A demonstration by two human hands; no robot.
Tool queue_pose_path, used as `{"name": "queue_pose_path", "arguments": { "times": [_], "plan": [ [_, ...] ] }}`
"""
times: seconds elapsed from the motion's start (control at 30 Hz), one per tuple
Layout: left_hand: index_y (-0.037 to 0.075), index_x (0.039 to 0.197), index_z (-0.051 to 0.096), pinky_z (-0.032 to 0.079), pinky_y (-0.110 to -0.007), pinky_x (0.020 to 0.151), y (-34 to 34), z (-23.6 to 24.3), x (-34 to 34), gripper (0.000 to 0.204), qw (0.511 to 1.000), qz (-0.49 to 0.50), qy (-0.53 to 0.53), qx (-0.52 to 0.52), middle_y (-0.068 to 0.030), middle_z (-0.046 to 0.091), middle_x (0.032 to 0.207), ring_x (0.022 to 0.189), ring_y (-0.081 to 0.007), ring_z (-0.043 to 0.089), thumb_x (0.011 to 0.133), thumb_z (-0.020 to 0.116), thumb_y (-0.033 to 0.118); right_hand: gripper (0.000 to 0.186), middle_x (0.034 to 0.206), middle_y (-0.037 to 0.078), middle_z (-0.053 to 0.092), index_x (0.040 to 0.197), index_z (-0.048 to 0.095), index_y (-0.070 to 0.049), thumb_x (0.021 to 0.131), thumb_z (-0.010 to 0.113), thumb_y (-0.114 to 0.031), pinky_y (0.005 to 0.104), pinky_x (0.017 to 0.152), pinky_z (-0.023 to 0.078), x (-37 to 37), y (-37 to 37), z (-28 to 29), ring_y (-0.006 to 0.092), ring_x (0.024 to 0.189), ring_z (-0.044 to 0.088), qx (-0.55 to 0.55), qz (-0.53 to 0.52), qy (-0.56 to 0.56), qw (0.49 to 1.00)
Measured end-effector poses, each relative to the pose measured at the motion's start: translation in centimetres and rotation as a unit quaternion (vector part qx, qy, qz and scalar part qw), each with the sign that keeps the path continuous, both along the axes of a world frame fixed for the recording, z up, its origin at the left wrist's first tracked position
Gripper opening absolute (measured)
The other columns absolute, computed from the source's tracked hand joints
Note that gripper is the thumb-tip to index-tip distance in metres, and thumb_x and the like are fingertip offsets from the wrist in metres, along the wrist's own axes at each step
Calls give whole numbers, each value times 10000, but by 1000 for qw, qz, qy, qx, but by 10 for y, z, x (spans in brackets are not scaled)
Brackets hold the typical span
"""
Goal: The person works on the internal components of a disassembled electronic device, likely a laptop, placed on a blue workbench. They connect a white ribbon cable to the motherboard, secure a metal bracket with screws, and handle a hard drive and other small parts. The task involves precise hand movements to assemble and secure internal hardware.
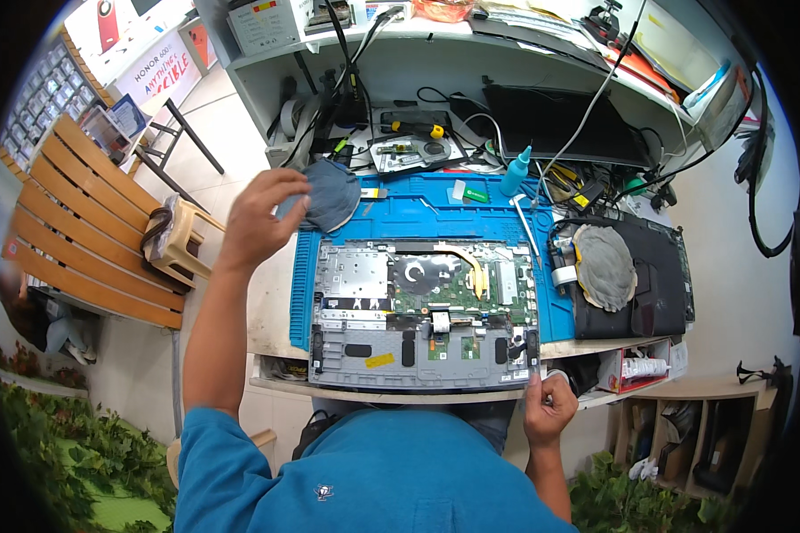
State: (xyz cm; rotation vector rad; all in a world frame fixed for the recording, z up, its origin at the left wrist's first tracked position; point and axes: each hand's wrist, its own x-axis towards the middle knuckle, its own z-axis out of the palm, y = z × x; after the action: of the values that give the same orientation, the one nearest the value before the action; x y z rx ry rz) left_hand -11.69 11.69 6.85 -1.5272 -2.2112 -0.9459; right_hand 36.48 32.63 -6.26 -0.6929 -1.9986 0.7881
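An opened laptop base [356, 330] lies before me, its inside showing a green circuit board [453, 282], a copper heat pipe [476, 266] and a dark round fan area [415, 277]. My left hand [271, 213] is raised beyond its upper left corner, fingers bent and thumb apart, slightly blurred. Right beside those fingers is a round grey-blue cloth pad [333, 197]; whether they touch it I cannot tell. At the laptop's near right corner, my right hand [549, 409] is closed with curled fingers, and what it pinches is hidden or too small to make out.
Under the laptop lies a blue work mat [556, 311]. A second round grey pad [604, 266] rests on a black laptop-like panel [658, 306] to the right. Behind stand a blue bottle [516, 173], a yellow-black tool [418, 130] and a dark screen [564, 124]. Cables hang above the bench.
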Motion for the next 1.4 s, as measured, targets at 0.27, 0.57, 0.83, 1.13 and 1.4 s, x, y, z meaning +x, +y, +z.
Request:
{"name": "queue_pose_path", "arguments": {
  "times": [0.27, 0.57, 0.83, 1.13, 1.4],
  "plan": [
    [-16, 1372, 711, 659, -488, 965, 1, 103, 198, 398, 864, -338, -221, 300, -241, 775, 1193, 1101, -348, 779, 1027, 747, 178, 441, 660, 44, 498, 711, 470, -60, 990, 799, 31, 345, 551, 331, -3, -1, 3, 170, 561, 445, 1, -7, -31, 1000],
    [13, 1350, 718, 667, -481, 927, -8, 115, 188, 363, 876, -345, -178, 288, -213, 780, 1168, 1055, -333, 785, 1015, 763, 145, 443, 662, 37, 480, 724, 468, -60, 1002, 806, 15, 336, 564, 330, -2, -4, -2, 152, 573, 436, -26, -8, -29, 999],
    [38, 1330, 725, 674, -475, 894, -24, 125, 171, 339, 904, -317, -145, 247, -188, 785, 1145, 1015, -319, 789, 1005, 777, 116, 438, 667, 32, 480, 726, 473, -63, 1028, 785, -6, 347, 571, 314, 3, 0, -7, 154, 596, 435, -11, 2, -39, 999],
    [67, 1308, 732, 682, -467, 857, -32, 131, 155, 321, 926, -282, -122, 218, -160, 791, 1120, 969, -304, 795, 993, 793, 84, 418, 680, 24, 488, 742, 474, -58, 1052, 749, 1, 335, 578, 320, 8, 2, -8, 126, 612, 425, -28, 5, -53, 998],
    [13, 1332, 784, 616, -375, 908, -57, 37, 80, 406, 980, -100, -168, 27, -142, 816, 1087, 1000, -264, 791, 930, 830, 39, 398, 693, 44, 525, 747, 483, -53, 1039, 733, 50, 326, 589, 346, 4, 0, 1, 140, 625, 463, -23, 13, -22, 999]
  ]
}}
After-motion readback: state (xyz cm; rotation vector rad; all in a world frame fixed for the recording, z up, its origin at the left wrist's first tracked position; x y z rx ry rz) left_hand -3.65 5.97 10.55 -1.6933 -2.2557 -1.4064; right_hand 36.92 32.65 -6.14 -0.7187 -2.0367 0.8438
